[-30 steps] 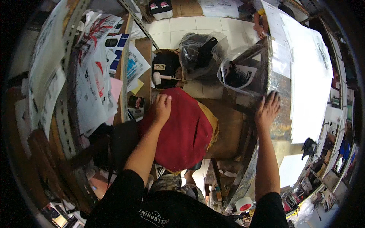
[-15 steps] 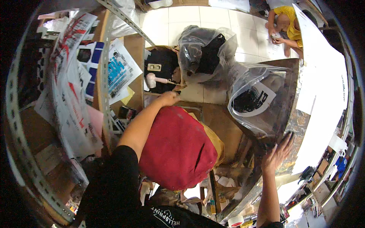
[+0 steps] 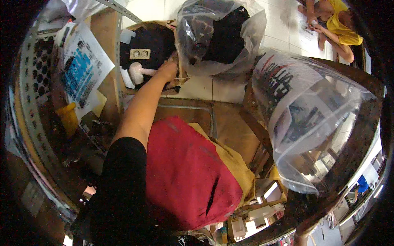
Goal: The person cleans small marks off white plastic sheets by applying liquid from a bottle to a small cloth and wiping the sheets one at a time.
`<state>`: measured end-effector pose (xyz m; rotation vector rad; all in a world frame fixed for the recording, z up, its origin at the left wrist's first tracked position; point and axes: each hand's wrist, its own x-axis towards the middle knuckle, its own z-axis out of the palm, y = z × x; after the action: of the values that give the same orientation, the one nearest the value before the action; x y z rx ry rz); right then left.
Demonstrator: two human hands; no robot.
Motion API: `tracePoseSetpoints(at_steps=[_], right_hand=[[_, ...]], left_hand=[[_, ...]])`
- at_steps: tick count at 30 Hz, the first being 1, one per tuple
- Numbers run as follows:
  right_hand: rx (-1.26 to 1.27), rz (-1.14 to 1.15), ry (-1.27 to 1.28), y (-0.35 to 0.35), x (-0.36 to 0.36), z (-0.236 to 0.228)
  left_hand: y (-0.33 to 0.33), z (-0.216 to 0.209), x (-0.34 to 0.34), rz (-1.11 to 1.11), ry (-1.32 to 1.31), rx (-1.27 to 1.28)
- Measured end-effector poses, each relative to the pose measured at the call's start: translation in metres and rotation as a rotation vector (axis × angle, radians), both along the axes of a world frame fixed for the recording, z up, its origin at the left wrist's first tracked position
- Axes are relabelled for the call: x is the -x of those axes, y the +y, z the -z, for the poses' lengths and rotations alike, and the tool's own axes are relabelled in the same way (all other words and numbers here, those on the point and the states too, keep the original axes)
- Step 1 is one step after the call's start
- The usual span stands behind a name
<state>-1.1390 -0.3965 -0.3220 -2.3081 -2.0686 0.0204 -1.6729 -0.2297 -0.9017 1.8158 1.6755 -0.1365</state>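
My left arm stretches forward over a box or carton lined with black cloth. At its far end my left hand (image 3: 167, 70) is closed around the handle of a pale pink hair dryer (image 3: 136, 73). The dryer's round head lies on the black cloth (image 3: 158, 43), below a cream double socket (image 3: 140, 54). A red cloth-covered stool seat (image 3: 184, 172), with mustard cloth along its side, sits beneath my arm. Near the lower right edge a dim, blurred part of my right hand or forearm (image 3: 303, 234) shows beside the table; its fingers cannot be made out.
A clear plastic bag of black cloth (image 3: 225, 37) stands on the tiled floor beyond. Another clear bag (image 3: 303, 119) hangs over the dark table edge at right. Metal-framed shelving (image 3: 119, 78) with printed sheets stands left. A person in yellow (image 3: 336, 24) sits far right.
My left hand has moved forward from beside the red seat onto the hair dryer's handle. My right hand has dropped to the lower edge as the view shifted and tilted.
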Motion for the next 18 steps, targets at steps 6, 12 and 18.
tracePoseSetpoints(at_steps=[6,12,18], right_hand=[[0.017,0.022,-0.069,0.006,-0.008,0.017],[0.049,0.014,-0.04,0.02,-0.021,0.039],[0.046,0.043,-0.061,0.023,-0.025,0.04]], left_hand=[[-0.005,0.03,-0.026,0.079,0.146,0.055],[0.002,0.06,0.006,0.023,0.236,0.261],[0.023,0.049,-0.013,0.015,0.322,0.555]])
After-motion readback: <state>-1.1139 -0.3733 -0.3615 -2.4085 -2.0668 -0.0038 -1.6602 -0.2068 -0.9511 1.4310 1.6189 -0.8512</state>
